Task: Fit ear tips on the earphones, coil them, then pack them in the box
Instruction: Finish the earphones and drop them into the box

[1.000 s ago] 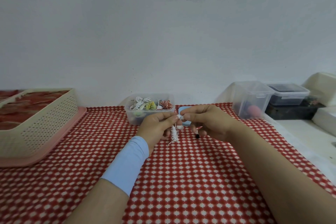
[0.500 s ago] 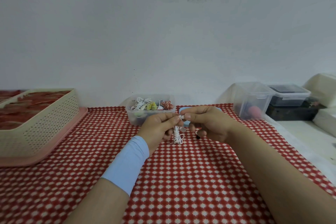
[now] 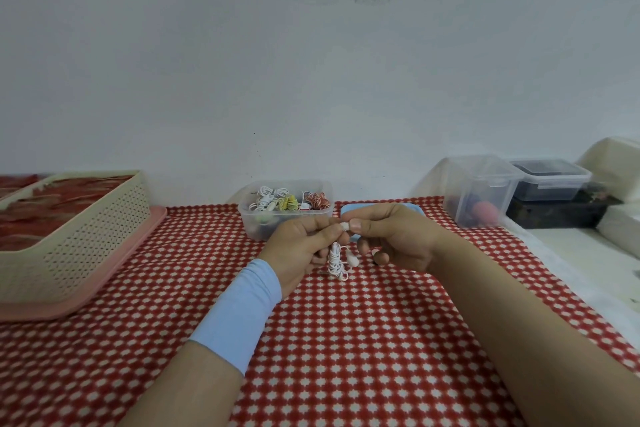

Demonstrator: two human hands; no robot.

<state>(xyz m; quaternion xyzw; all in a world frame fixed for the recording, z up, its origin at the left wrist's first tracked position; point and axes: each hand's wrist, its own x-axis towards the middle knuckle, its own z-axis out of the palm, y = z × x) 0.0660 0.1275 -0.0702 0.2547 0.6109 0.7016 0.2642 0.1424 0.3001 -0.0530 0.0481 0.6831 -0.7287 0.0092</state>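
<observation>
The person's left hand (image 3: pixel 304 243) gripped the white earphones (image 3: pixel 336 258) above the desk (image 3: pixel 346 340). Its fingers were curled round the cable, most of which hung below the fist in a loose bunch just over the red-checked cloth. The right hand (image 3: pixel 394 236) met it fingertip to fingertip, thumb and forefinger pinched on a small white earbud (image 3: pixel 345 226) at the top. Whether an ear tip was already seated on it I could not tell; it was too small to see. A second earbud (image 3: pixel 353 259) dangled beside the bunch. Behind the hands stood the clear box (image 3: pixel 256 227), already holding several coiled sets, with a flat blue piece (image 3: pixel 347 211) just beside it.

It looked to me like the fitting step. The risk lay in how little of the bud was held: a tip pressed by fingertips alone could slip and fall onto the busy cloth, where a small pale thing would be hard to find. Pushed on crooked, it might sit half on and come away during coiling. The loose bunch could also snag the dangling bud and knot, and a hard tug might strain the thin cable.
</observation>
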